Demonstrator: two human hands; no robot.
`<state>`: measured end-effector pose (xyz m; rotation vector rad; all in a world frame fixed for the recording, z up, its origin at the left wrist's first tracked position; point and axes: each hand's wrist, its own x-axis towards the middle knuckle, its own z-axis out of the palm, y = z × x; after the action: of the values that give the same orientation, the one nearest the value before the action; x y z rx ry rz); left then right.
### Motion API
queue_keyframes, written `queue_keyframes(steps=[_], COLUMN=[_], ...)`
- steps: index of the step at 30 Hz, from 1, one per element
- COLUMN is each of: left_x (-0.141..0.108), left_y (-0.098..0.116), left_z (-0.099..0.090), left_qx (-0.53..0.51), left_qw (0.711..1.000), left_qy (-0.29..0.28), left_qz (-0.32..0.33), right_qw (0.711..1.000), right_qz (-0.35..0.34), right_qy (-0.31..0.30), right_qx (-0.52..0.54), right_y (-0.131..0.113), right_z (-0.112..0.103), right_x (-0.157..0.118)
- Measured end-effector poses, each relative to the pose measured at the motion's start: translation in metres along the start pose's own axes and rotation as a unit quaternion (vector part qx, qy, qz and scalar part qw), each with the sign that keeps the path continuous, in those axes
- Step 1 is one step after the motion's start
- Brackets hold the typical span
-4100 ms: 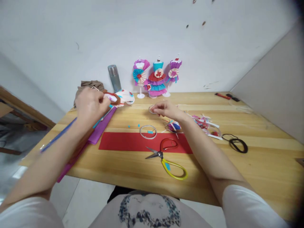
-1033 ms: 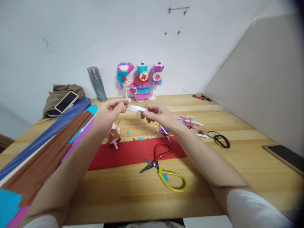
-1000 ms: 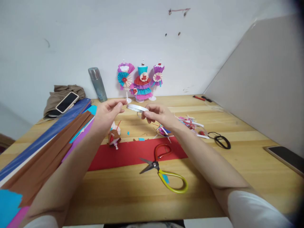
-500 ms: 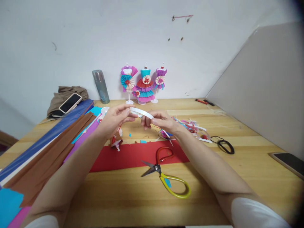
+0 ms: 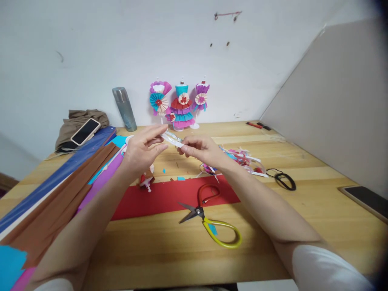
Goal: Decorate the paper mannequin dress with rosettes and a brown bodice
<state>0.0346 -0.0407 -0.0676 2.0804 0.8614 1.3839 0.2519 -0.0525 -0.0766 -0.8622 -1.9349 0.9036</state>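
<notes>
Over the middle of the table I hold a narrow white band (image 5: 172,140), which looks like a roll of white tape seen edge-on. My left hand (image 5: 144,146) has its fingers on the far left end, the thumb lower and a little apart from them. My right hand (image 5: 202,149) pinches the right end between thumb and curled fingers. Below lies a long strip of red paper (image 5: 169,198), with open scissors (image 5: 198,211) at its near edge, one handle red and one yellow. A small mannequin (image 5: 147,182) with brown and red paper lies beside my left wrist.
Three dressed mini mannequins (image 5: 182,106) stand by the wall, near a flask (image 5: 125,109). Coloured paper sheets (image 5: 60,194) and a phone (image 5: 86,131) on cloth fill the left side. Paper scraps (image 5: 242,158), a black cord loop (image 5: 285,181) and another phone (image 5: 365,200) lie right.
The white band has turned, its right end now lower and nearer me. My left hand's fingers have shifted over its far end and its thumb has come away. The view has shifted slightly.
</notes>
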Motion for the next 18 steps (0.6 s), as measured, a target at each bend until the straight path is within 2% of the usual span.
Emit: queue_keyframes(steps=[2,8,14,18], left_x=[0.0000,0.0021,0.0003,-0.0002], left_y=[0.0015,0.0052,0.0004,0.0017], left_z=[-0.0005,-0.0043,-0.0012,0.0031], left_qx=[-0.028,-0.032,0.085,0.070], left_qw=[0.999,0.996,0.995,0.994], left_qy=[-0.004,0.043,0.049,0.070], left_qz=[-0.026,-0.070,0.012,-0.040], right_qw=[1.000,0.999,0.992,0.982], right_qz=[0.006,0.015,-0.005,-0.030], right_qy=[0.009,0.013,0.044,0.059], right_qx=[0.001,-0.030,-0.121,-0.179], right_y=[0.0023,0.0047,0.0038,-0.0004], right_z=[-0.0014,-0.0029,0.0006,0.0005], right_x=[0.0006,0.0006,-0.0002,-0.0019])
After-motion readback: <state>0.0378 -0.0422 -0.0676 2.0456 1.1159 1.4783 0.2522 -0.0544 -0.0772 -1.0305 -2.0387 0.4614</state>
